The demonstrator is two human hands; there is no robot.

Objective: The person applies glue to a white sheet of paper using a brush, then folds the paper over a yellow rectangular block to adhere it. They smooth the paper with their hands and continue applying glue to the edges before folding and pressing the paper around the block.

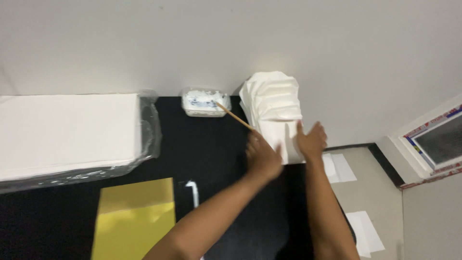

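Hands press a stack of folded white paper [274, 113] at the black tabletop's [211, 154] far edge: left hand [262, 156] clasps a thin stick [234, 115], right hand [312, 140] flat (squaring looks underway)

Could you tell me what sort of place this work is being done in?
Probably a paper-craft or packaging worktable set against a plain wall. Signs: a fanned stack of white folded paper under both hands, a small tub of white paste with a wooden stick, and a wrapped ream of white sheets.
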